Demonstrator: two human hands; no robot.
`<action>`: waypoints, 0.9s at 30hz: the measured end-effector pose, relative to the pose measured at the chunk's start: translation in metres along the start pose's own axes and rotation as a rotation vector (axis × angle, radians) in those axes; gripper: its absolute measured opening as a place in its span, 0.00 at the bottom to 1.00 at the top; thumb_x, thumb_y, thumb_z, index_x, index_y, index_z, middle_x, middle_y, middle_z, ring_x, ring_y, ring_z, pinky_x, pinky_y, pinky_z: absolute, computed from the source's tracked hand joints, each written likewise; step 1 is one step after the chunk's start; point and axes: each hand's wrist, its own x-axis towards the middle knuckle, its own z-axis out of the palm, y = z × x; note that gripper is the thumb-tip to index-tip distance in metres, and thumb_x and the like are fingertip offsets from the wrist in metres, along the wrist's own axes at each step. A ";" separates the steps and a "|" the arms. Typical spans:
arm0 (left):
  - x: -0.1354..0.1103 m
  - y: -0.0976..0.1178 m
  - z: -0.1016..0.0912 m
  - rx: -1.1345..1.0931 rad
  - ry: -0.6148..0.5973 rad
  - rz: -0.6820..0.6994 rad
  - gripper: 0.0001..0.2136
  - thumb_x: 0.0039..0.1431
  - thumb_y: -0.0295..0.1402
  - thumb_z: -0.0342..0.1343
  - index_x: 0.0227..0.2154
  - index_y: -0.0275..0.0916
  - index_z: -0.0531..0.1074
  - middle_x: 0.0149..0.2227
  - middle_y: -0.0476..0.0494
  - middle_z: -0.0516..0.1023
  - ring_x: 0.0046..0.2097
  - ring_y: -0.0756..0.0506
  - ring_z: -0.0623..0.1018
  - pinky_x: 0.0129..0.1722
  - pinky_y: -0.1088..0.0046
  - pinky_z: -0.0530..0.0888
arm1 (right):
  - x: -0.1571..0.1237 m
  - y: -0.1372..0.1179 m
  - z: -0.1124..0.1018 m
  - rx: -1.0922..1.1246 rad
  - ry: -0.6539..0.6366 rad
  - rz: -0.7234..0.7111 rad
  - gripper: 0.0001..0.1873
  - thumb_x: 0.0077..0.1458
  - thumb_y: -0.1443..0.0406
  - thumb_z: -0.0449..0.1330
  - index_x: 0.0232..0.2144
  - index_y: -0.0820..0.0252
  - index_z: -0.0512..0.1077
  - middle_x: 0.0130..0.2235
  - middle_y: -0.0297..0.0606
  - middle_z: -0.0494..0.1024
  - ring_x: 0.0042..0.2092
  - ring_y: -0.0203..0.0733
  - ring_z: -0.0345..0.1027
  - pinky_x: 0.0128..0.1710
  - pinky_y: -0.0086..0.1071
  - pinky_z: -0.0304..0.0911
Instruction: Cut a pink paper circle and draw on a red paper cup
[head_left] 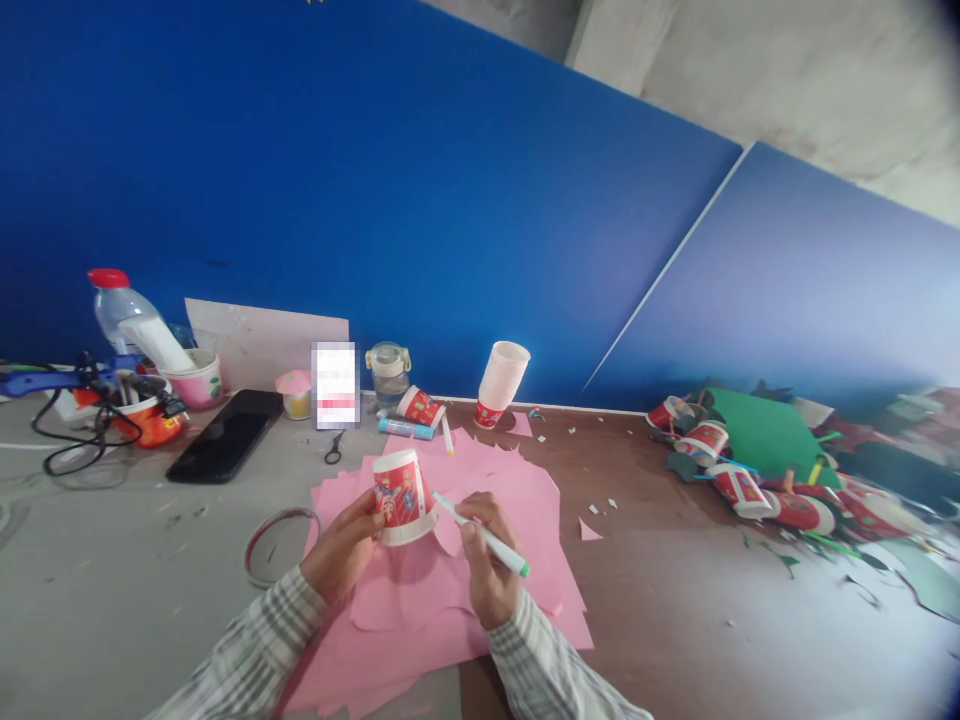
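Note:
My left hand (346,545) is closed around the left side of a red and white paper cup (403,497), which is upside down with its rim low, over pink paper. Between the fingers and thumb of my right hand (487,560) is a white marker (491,540) with a green end. Its tip points at the cup's right side; whether it touches the cup I cannot tell. Beneath both hands lie pink paper sheets (525,500) with ragged edges, stacked over one another.
Behind the paper are a stack of paper cups (504,375), a fallen cup (421,408), a glue stick (406,429) and scissors (334,447). A black phone (227,437) and a roll of tape (281,547) lie left. Cut cups and green paper (765,435) are heaped right. A blue partition (450,200) stands behind.

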 end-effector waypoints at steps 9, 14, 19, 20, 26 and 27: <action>0.000 -0.002 -0.003 0.004 -0.050 -0.009 0.23 0.37 0.36 0.60 0.41 0.41 0.68 0.44 0.43 0.74 0.48 0.36 0.68 0.45 0.58 0.64 | 0.001 0.004 0.001 0.015 -0.021 -0.003 0.07 0.52 0.65 0.53 0.29 0.58 0.72 0.27 0.37 0.71 0.29 0.46 0.66 0.28 0.37 0.62; -0.002 -0.001 0.000 -0.031 -0.075 -0.023 0.23 0.37 0.35 0.61 0.41 0.41 0.68 0.41 0.44 0.76 0.47 0.36 0.69 0.46 0.58 0.64 | 0.002 0.004 0.001 0.013 -0.025 -0.002 0.07 0.51 0.66 0.53 0.29 0.59 0.72 0.27 0.36 0.71 0.29 0.46 0.66 0.29 0.37 0.62; -0.002 -0.002 -0.002 -0.054 -0.081 -0.026 0.22 0.38 0.34 0.61 0.41 0.40 0.68 0.41 0.43 0.76 0.47 0.36 0.70 0.46 0.59 0.64 | 0.003 0.003 0.001 0.027 -0.024 -0.012 0.07 0.52 0.66 0.53 0.29 0.59 0.72 0.27 0.37 0.71 0.29 0.46 0.66 0.29 0.37 0.62; -0.001 -0.003 -0.004 -0.056 -0.078 -0.025 0.22 0.38 0.34 0.61 0.41 0.40 0.68 0.41 0.43 0.76 0.47 0.36 0.70 0.46 0.59 0.64 | 0.002 0.002 0.000 0.035 -0.029 -0.012 0.07 0.52 0.66 0.53 0.29 0.59 0.72 0.27 0.36 0.71 0.30 0.46 0.66 0.29 0.37 0.62; 0.001 -0.001 -0.005 -0.034 -0.014 0.027 0.22 0.39 0.34 0.60 0.42 0.42 0.67 0.43 0.44 0.74 0.47 0.37 0.69 0.46 0.58 0.63 | -0.004 -0.002 0.002 0.071 -0.122 -0.016 0.08 0.51 0.66 0.53 0.30 0.59 0.73 0.26 0.35 0.69 0.28 0.46 0.65 0.30 0.39 0.60; 0.002 -0.001 -0.005 -0.032 -0.003 0.034 0.22 0.39 0.34 0.60 0.42 0.42 0.67 0.43 0.44 0.74 0.47 0.37 0.69 0.46 0.58 0.63 | -0.005 -0.003 0.002 0.077 -0.137 -0.022 0.08 0.51 0.66 0.53 0.30 0.58 0.73 0.25 0.35 0.69 0.28 0.46 0.64 0.30 0.39 0.60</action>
